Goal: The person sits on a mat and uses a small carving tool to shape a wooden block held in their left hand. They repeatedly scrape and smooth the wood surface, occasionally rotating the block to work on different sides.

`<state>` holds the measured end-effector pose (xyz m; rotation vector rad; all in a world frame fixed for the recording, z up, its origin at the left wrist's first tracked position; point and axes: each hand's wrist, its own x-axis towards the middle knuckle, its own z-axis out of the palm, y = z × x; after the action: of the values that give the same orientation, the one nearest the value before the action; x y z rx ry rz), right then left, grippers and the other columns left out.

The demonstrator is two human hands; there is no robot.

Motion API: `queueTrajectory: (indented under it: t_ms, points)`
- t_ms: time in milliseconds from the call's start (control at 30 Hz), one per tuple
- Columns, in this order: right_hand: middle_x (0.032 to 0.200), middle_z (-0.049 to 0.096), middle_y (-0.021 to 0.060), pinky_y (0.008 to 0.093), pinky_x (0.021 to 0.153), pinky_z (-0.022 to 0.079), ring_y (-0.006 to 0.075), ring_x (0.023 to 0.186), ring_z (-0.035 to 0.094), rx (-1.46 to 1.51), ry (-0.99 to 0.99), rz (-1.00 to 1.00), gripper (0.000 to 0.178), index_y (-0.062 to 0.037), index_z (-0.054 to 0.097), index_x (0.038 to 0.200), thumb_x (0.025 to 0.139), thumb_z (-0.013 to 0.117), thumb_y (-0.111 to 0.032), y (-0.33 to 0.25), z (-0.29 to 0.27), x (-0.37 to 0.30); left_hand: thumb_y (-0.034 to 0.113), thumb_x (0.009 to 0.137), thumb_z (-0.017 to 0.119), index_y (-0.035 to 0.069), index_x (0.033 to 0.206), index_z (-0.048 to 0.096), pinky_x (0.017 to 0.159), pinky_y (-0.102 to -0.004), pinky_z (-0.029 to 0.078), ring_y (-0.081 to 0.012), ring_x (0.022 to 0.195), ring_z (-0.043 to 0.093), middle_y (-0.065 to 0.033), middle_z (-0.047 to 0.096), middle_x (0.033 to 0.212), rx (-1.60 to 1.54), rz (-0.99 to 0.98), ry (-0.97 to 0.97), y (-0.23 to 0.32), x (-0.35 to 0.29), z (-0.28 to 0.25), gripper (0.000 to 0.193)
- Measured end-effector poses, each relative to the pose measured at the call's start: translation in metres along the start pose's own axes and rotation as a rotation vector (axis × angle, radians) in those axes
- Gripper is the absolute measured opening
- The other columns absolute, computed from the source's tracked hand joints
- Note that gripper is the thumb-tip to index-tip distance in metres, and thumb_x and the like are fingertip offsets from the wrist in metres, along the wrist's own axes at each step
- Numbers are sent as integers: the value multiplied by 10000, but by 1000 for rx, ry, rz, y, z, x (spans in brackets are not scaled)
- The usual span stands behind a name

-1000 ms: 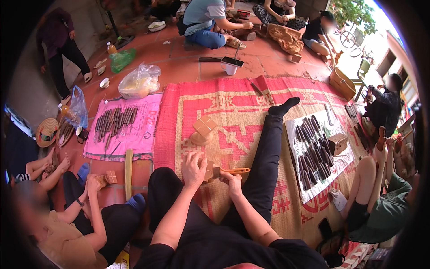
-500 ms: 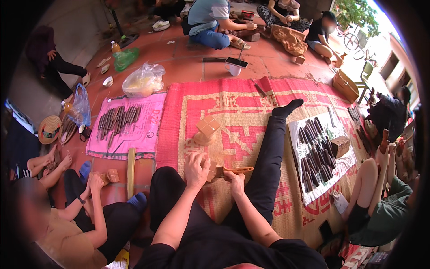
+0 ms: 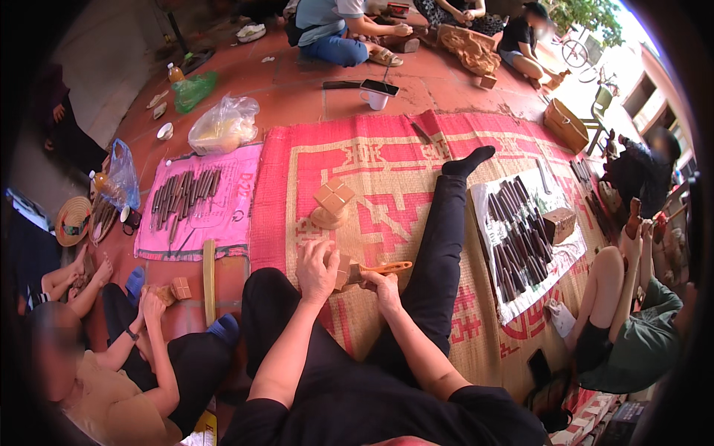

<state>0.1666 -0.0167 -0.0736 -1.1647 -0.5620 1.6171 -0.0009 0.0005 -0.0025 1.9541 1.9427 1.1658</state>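
Note:
My left hand [image 3: 318, 269] is closed round a small brown block [image 3: 343, 272] above the mat, its fingers over the top and hiding much of it. In my right hand [image 3: 381, 290] is a flat brush with an orange handle [image 3: 390, 267]. The brush's dark end lies against the right side of the block, or just beside it; I cannot tell whether they touch. Just beyond my hands, a brown block with pale crossing lines [image 3: 334, 195] sits on a round tan base [image 3: 329, 218].
A woven red and tan mat [image 3: 387, 201] lies under my outstretched leg. Dark chisel-like tools [image 3: 184, 197] cover a pink sheet on the left; more [image 3: 520, 238] lie on a white sheet at right. A white mug [image 3: 376, 99] stands beyond. Other people sit around, one close at left [image 3: 119, 372].
The whole view has shifted a little, so the surroundings appear slightly further left and up. Both hands keep their grips on the block and brush, in nearly the same pose.

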Motion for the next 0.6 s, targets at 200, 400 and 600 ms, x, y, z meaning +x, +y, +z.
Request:
queueTrajectory:
  t_ms: [200,400,600]
  points:
    - [733,663,56,264,622,496,128,630,621,-125,38,-53,136,-11,673,831,770,722,-122,-9,0,0,170,835,672,68,994,668,882,-425,470,-312,1005,565,-108,589,1000,-72,-32,-12,7,2,-1,189]
    - [684,656,51,271,603,478,140,608,618,-221,102,-138,154,-15,687,787,754,729,-160,9,-11,7,149,830,666,74,1024,663,884,-415,476,-304,1007,572,-96,608,1026,-37,24,-6,-2,0,3,208]
    - [687,649,38,253,592,465,130,611,613,-101,10,-70,146,-22,675,788,763,724,-157,-29,15,-5,173,857,669,72,1019,668,871,-394,481,-291,988,586,-86,621,1005,-43,-4,-18,1,0,0,191]
